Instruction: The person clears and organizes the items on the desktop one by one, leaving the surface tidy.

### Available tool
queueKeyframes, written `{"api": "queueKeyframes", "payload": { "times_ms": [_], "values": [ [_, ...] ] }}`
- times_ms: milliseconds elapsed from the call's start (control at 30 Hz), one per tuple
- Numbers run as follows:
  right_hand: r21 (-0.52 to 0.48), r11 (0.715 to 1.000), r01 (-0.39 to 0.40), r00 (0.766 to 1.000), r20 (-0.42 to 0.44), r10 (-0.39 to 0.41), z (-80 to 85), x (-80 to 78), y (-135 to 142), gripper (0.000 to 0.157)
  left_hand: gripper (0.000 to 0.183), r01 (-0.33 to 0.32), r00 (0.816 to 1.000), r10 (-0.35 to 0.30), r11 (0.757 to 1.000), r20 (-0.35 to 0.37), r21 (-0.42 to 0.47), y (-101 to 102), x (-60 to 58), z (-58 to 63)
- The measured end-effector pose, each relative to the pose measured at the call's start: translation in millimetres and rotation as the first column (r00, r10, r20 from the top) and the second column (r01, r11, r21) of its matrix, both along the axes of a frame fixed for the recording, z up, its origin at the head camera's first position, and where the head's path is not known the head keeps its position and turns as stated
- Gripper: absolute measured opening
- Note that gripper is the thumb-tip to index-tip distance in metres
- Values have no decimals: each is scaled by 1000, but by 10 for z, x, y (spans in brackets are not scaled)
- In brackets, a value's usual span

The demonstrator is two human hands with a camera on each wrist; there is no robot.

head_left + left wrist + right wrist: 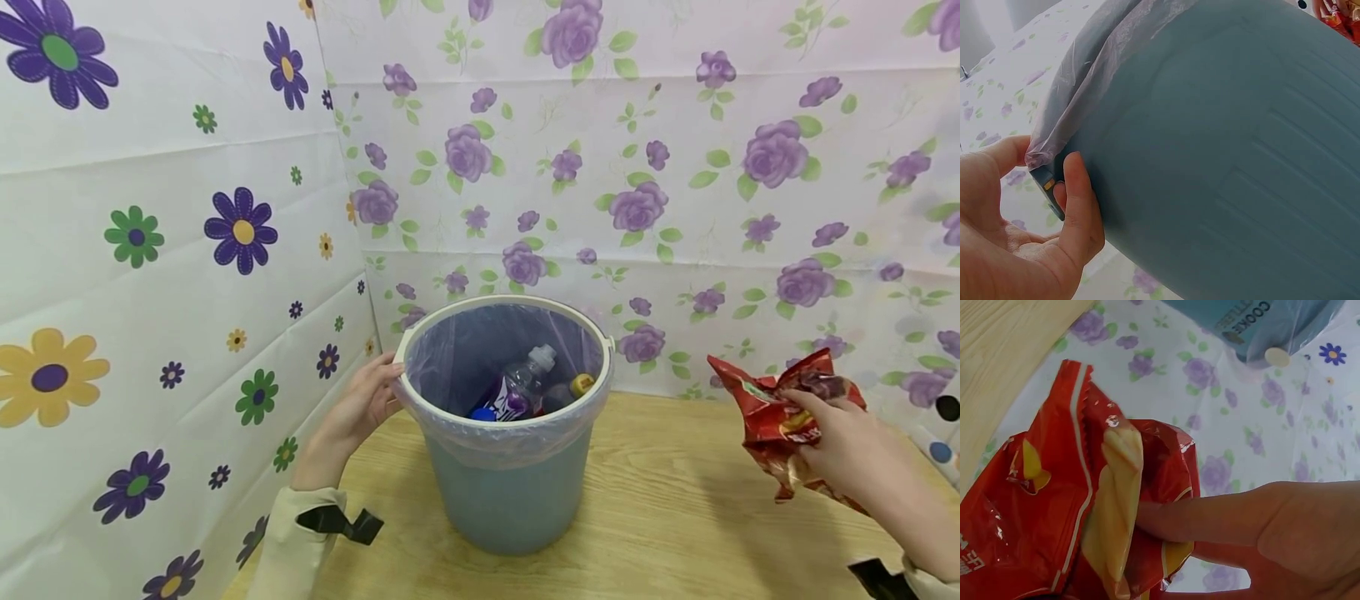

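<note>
A blue-grey trash bin (513,500) stands upright on the table, lined with a thin translucent bag (480,442) folded over its pale rim. My left hand (363,400) grips the rim on its left side; in the left wrist view the thumb and fingers (1079,200) pinch the edge around the liner. To the right of the bin, my right hand (855,446) holds a crumpled red snack bag (765,417) above the table. The right wrist view shows fingers pressed into the folds of the snack bag (1035,506). Inside the bin lies a clear plastic bottle (525,383) with a purple label.
Also in the bin are a blue cap (483,414) and a yellow-capped item (582,384). The wooden table (660,500) meets flower-patterned sheets (675,275) at the back and left. Dark and blue round spots (941,452) show at the far right edge.
</note>
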State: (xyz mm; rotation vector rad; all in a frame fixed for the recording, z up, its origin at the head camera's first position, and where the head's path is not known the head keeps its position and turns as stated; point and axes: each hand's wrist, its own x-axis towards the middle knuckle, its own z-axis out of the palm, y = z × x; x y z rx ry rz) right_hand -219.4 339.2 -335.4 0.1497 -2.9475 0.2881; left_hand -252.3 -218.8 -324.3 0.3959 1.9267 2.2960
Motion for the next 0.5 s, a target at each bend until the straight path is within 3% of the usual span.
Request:
{"api": "queueKeyframes", "payload": {
  "times_ms": [333,500],
  "values": [
    [21,998,-59,991,-118,61,153,82,-250,81,31,7,1000,-7,1000,-8,12,-8,13,5],
    [10,997,-70,985,-155,71,248,110,-360,88,37,1,1000,-1,1000,-4,4,1,15,10]
  ]
}}
